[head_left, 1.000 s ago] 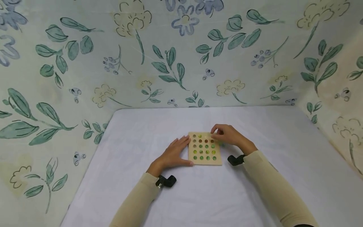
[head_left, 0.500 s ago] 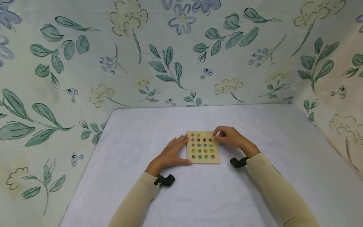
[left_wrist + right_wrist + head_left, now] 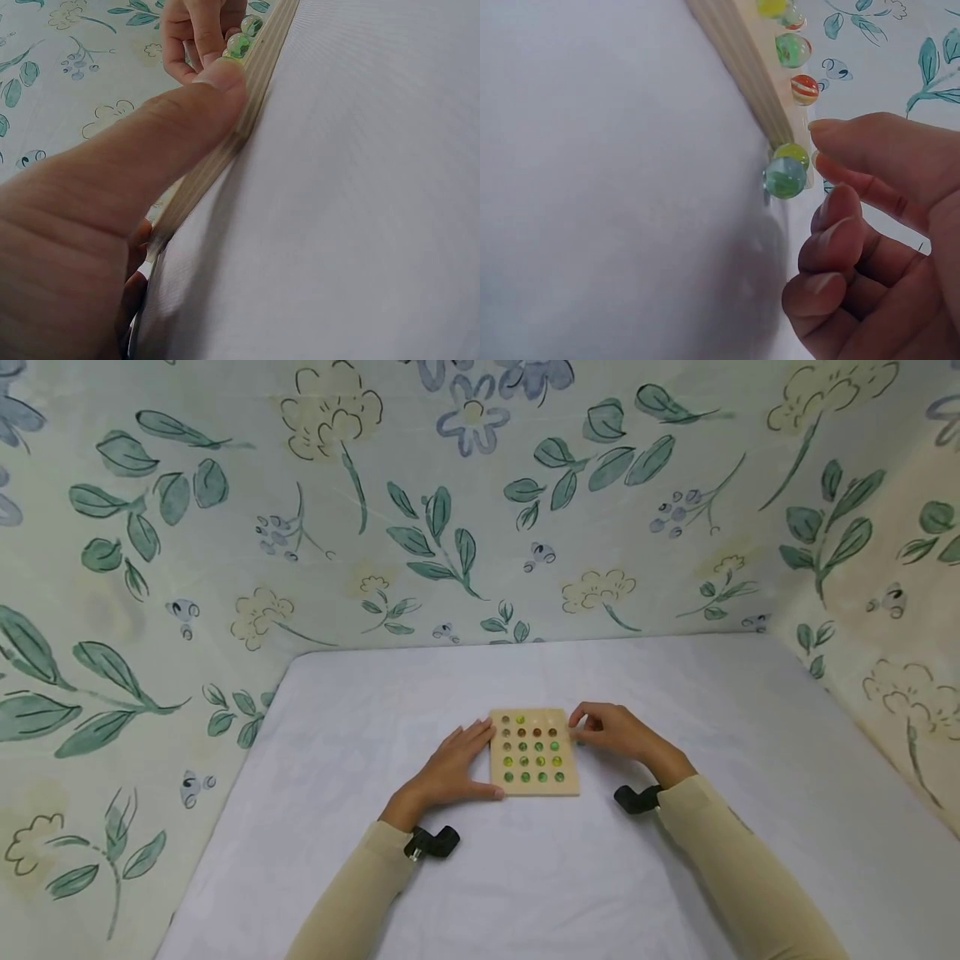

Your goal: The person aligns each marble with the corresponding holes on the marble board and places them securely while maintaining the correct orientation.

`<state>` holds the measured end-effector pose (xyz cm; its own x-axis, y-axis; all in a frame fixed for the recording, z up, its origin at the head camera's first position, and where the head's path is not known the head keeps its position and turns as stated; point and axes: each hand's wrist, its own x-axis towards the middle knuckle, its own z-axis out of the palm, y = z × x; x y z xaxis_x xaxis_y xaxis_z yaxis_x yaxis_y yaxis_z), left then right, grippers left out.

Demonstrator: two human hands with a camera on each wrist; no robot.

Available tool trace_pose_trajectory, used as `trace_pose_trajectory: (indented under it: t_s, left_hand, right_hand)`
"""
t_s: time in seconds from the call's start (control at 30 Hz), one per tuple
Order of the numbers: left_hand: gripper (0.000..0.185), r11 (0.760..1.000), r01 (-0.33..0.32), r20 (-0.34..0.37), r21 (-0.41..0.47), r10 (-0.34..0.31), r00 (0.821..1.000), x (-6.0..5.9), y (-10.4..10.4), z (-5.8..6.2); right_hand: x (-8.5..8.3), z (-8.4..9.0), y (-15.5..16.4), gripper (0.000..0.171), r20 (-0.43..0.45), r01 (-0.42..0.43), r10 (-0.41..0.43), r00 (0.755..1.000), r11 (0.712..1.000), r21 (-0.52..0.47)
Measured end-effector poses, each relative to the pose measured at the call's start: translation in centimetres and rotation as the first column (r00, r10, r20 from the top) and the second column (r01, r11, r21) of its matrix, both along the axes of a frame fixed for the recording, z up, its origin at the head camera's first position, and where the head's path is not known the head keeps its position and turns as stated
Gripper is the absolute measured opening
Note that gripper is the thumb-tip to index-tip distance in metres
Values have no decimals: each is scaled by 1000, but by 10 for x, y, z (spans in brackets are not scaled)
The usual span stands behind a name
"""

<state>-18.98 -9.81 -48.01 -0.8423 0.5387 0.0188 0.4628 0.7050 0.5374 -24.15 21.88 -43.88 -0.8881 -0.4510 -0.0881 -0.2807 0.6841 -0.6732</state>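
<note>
Centrally on white bench point(image 3: 360, 710): wooden board point(image 3: 533, 787), marbles point(image 3: 540, 747) seated in holes. Left hand point(image 3: 450, 768) flat, relaxed, thumb pressing board's left edge. Right hand point(image 3: 611, 731) loosely curled, gripping nothing, beside loose marble point(image 3: 784, 178) touching board edge. No legible writing.

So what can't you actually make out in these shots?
- Marbles, head view: too small to count colours surely.
- Board top, wrist views: seen edge-on, so its holes are hidden.
- Left hand, left wrist view: only the thumb shows; the other fingers are hidden by the palm.
- Right hand, head view: curled fingers hide the loose marble by the board's edge.
</note>
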Motion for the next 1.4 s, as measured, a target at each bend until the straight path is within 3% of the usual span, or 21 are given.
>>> trace_pose_trajectory:
  t_s: [0.67,1.03,1.4]
  left_hand:
    - [112,1000,-10,20,-6,10,1000,2,0,-2]
    - [111,1000,1,-4,10,-1,1000,1,-1,-4]
    - [112,1000,-6,6,-10,6,1000,0,-1,-3]
  right_hand:
    - [5,-8,-1,14,6,34,-34,999,999,18]
    - [4,-10,-2,15,-7,60,-60,998,997,40]
    - [4,-12,-3,14,-25,40,-38,999,998,48]
